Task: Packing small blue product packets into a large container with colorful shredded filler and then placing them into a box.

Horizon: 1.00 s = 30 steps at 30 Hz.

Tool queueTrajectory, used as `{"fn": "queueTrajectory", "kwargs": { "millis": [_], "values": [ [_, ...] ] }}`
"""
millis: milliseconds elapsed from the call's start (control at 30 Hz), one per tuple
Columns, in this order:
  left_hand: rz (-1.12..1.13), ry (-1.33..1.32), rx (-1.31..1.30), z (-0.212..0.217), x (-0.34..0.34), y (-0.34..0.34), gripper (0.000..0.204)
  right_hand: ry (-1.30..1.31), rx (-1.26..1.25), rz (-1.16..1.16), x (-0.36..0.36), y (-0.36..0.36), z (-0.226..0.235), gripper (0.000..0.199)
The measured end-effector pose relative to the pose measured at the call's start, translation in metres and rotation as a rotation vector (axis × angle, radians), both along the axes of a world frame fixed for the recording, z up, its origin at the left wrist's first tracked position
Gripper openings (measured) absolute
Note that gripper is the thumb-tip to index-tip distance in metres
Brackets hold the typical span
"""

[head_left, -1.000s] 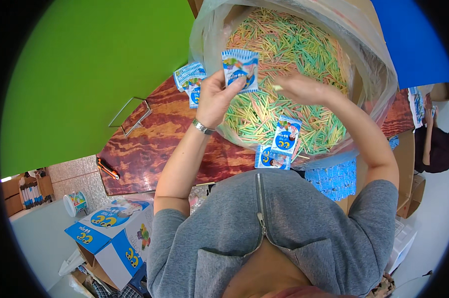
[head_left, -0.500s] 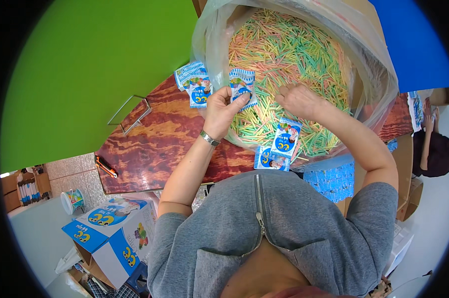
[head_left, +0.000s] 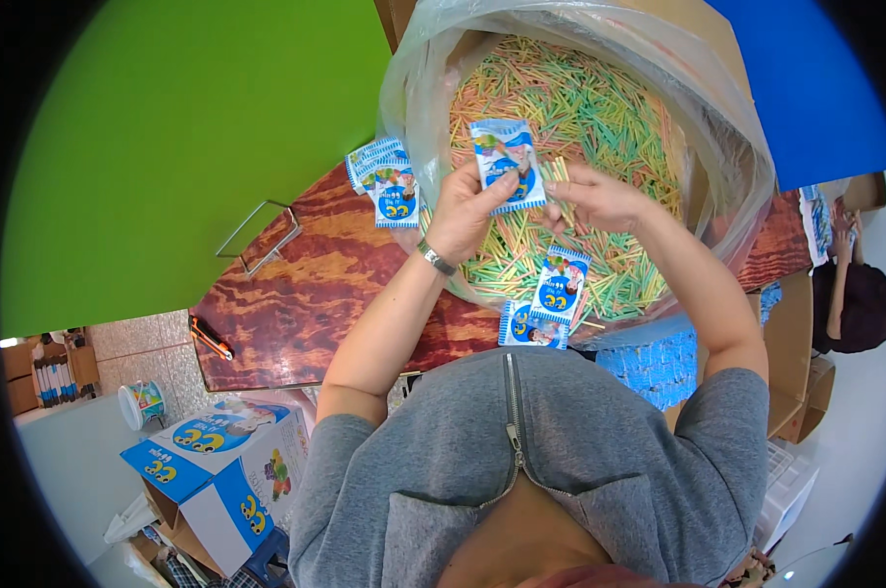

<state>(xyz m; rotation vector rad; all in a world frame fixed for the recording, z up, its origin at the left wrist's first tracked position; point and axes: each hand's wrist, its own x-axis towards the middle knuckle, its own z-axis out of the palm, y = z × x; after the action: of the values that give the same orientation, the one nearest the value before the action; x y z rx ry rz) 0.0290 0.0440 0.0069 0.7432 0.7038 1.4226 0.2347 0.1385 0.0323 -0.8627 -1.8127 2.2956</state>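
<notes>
My left hand (head_left: 466, 209) grips a small blue-and-white printed packet (head_left: 508, 147) over the sticks, thumb on its front. Right beside that packet, my right hand (head_left: 602, 198) pinches a small bunch of thin pastel sticks (head_left: 560, 171). Below both hands lies a large heap of loose sticks (head_left: 570, 88) in yellow, green and pink, inside a clear plastic bag (head_left: 416, 93). Two more packets (head_left: 562, 281) rest at the heap's near edge, partly overlapping. To the left of the bag, several packets (head_left: 396, 196) are stacked on the table.
The red-brown table (head_left: 286, 333) carries a metal wire stand (head_left: 271, 240) and an orange cutter knife (head_left: 211, 338) at its left end. A printed carton (head_left: 218, 470) stands lower left. Blue packets (head_left: 649, 367) lie below the bag. Another person's arm (head_left: 839, 284) shows far right.
My left hand has shifted right with its packet. My right hand has come up out of the heap with a few sticks in its fingers, close to the packet.
</notes>
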Motion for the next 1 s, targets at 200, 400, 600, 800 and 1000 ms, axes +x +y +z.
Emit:
{"fn": "queueTrajectory", "kwargs": {
  "millis": [200, 400, 600, 800, 1000],
  "values": [
    [-0.031, 0.082, -0.020, 0.008, 0.005, -0.002, 0.023, 0.045, -0.327, -0.261, -0.013, -0.013, -0.003, 0.022],
    [0.086, -0.050, -0.040, 0.005, 0.014, -0.024, 0.023, 0.367, -0.001, -0.426, -0.030, -0.016, 0.007, 0.032],
    [-0.008, -0.183, -0.057, -0.001, 0.025, -0.026, 0.022, 0.363, 0.224, -0.544, -0.043, -0.025, 0.007, 0.037],
    [-0.045, -0.217, -0.048, 0.003, 0.029, -0.025, 0.023, 0.370, 0.484, -0.625, -0.052, -0.028, -0.006, 0.022],
    [0.015, -0.071, -0.002, 0.008, 0.024, -0.026, 0.019, 0.201, 0.641, -0.432, -0.042, -0.030, 0.004, 0.018]
  ]
}}
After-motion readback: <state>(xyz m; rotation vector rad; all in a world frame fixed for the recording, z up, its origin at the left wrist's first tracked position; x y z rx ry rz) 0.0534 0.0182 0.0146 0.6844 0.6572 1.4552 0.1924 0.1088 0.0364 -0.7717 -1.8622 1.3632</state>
